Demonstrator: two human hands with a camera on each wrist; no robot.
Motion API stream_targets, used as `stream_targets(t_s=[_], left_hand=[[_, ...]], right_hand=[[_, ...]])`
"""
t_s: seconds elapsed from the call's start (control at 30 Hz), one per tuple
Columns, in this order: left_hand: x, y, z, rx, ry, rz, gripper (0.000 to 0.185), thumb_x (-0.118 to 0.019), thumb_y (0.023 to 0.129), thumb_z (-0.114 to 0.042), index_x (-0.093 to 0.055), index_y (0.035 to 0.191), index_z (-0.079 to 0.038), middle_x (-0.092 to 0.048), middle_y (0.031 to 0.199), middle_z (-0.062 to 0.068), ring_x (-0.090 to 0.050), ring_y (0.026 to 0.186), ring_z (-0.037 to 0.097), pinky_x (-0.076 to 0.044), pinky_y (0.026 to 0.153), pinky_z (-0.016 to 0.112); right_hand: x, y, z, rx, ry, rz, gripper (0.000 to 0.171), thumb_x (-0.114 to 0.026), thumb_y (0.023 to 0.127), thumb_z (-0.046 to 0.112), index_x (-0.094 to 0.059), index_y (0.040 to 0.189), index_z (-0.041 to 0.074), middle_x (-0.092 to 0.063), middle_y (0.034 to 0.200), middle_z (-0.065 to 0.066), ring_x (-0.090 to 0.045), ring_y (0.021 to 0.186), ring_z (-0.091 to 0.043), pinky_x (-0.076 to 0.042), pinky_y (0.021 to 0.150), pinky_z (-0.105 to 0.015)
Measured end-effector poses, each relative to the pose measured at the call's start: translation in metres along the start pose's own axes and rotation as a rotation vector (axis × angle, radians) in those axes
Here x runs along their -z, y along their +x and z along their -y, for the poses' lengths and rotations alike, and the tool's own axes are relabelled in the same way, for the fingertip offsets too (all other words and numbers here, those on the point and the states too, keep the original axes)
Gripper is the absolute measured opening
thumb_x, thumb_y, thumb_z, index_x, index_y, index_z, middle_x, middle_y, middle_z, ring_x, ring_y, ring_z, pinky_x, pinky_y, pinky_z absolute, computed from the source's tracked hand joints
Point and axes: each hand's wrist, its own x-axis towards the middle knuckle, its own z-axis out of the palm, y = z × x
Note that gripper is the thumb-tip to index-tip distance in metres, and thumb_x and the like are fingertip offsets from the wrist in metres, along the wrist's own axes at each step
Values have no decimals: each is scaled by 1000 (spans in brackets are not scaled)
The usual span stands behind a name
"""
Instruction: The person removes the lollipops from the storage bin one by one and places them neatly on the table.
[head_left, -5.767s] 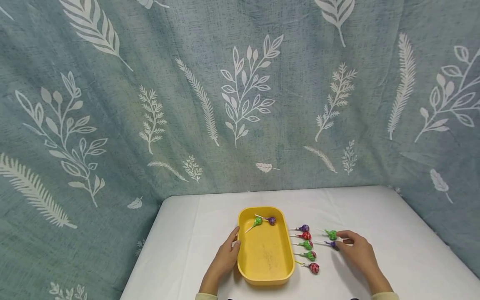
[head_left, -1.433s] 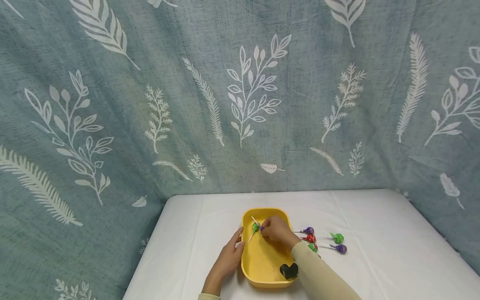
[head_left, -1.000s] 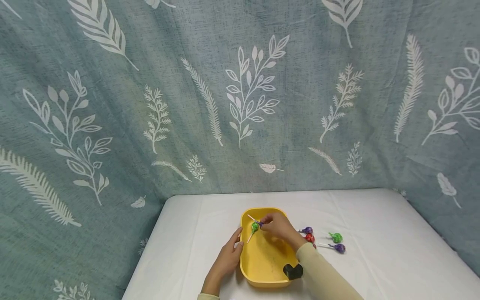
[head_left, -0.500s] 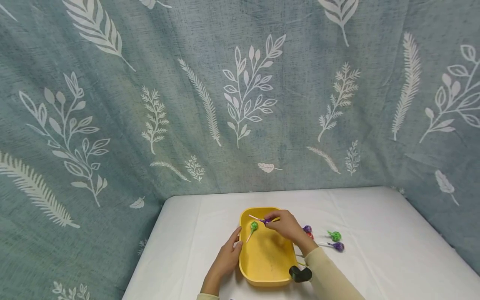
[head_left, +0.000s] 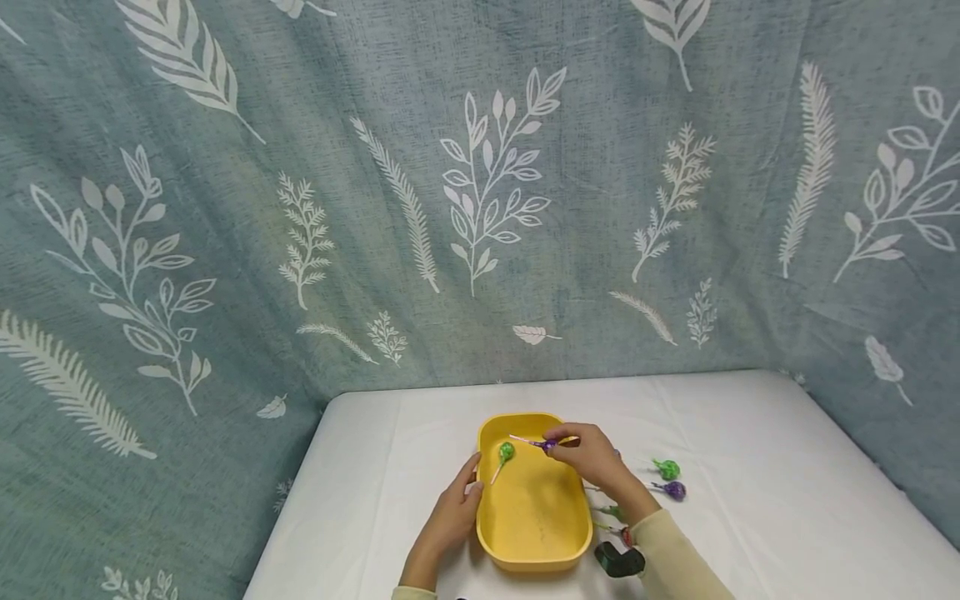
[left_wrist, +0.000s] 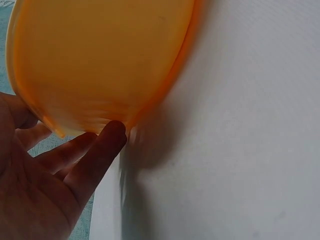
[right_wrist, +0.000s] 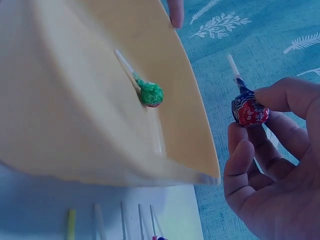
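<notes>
My right hand pinches a purple lollipop by its wrapped ball over the upper right part of the yellow tray. Its white stick points left; the right wrist view shows red and dark blue on the wrapper. Inside the tray, toward the upper left, lies a green lollipop, stick toward the lower left. With fairly straight fingers, my left hand touches the tray's left side. Close up in the left wrist view, the fingertips of the left hand meet the tray's outer wall.
Right of the tray, several lollipops lie in a row, partly hidden by the right forearm, among them a green one. Farther right lie another green lollipop and a purple lollipop. A white cloth covers the table; a leaf-patterned curtain hangs behind.
My right hand went from the lollipops on the table into the tray, took the purple lollipop there and has shifted right with it. The green lollipop in the tray has turned; my left hand stays.
</notes>
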Motion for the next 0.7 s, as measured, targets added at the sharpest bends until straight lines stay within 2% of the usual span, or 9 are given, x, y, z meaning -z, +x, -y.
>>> stream_targets(t_s=[0.4,0.7], left_hand=[[0,0,0,6,-4,6,52,-46,108,-18,-35,158,-12,-53,140,27,-67,105,33,-52,93,55],[0,0,1,-9,0,-3,52,-44,108,-18,-35,158,-9,-54,139,28,-67,107,36,-51,95,56]], right_hand=[[11,-14,-7,54,65,-12,21,-72,90,7,-76,111,5,-72,110,-6,-69,96,-23,-59,83,-40],[19,-28,-17,-14,125,-30,23,-72,91,9,-75,113,7,-72,109,-5,-67,94,-19,-57,81,-37]])
